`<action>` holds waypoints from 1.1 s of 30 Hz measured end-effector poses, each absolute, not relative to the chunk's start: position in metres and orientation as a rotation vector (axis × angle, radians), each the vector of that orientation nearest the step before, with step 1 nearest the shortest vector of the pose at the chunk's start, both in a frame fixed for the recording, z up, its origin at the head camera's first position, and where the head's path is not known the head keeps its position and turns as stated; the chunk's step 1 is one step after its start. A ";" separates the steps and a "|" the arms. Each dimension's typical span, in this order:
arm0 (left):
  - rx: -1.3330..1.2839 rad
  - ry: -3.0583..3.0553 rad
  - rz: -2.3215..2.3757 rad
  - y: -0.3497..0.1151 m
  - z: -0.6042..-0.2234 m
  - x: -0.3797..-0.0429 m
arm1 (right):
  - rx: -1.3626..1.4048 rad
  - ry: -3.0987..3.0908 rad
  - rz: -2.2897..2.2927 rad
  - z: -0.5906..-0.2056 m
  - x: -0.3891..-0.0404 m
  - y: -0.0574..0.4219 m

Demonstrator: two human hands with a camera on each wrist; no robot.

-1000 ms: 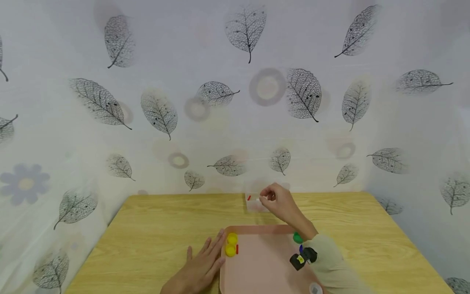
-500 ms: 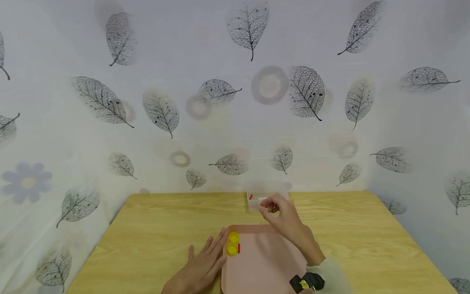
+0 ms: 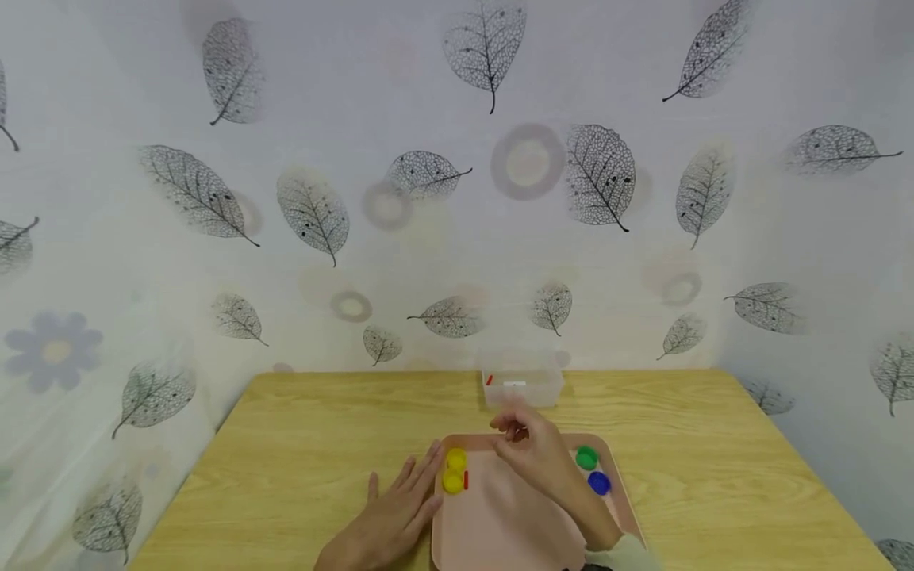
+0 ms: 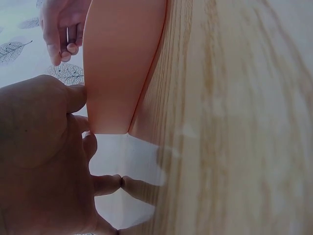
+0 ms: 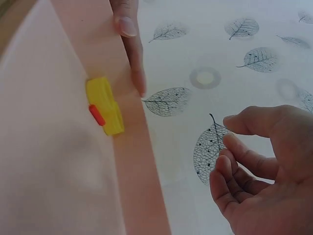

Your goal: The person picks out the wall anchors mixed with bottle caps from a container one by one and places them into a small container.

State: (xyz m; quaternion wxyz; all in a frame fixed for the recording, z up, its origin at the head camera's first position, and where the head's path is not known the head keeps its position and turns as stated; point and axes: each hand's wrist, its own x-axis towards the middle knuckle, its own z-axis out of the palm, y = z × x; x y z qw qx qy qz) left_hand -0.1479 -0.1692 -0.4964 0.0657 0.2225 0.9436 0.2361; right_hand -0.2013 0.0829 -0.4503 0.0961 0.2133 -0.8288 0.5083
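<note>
My left hand (image 3: 393,515) lies with its fingers extended, touching the left rim of a pink tray (image 3: 437,539). Above the tray's far part is my right hand (image 3: 546,464), fingers loosely bent. Thumb and index fingertips come close together in the right wrist view, and no object shows between them. Two yellow round cap-like pieces (image 3: 455,470) sit together in the tray's far left corner, a small red stick (image 3: 466,480) beside them. Towards the far right corner are a green round piece (image 3: 587,457) and a blue one (image 3: 599,483). The right forearm hides part of the tray.
Behind the tray stands a clear plastic box (image 3: 535,392) with another red stick (image 3: 489,381) and a small white piece (image 3: 514,384) in it. The wooden table (image 3: 343,428) ends at a leaf-patterned curtain (image 3: 457,238).
My right hand has drawn back from the clear box to above the tray, uncovering the box and the green and blue pieces. The left hand has stayed at the rim.
</note>
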 end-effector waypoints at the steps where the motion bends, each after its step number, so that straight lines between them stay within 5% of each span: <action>1: 0.668 2.844 0.713 -0.169 -0.497 -0.148 | 0.643 -2.463 1.522 -0.453 -0.201 0.082; 33: 0.665 2.841 0.762 -0.168 -0.495 -0.147 | 0.897 -2.726 1.437 -0.502 -0.211 0.068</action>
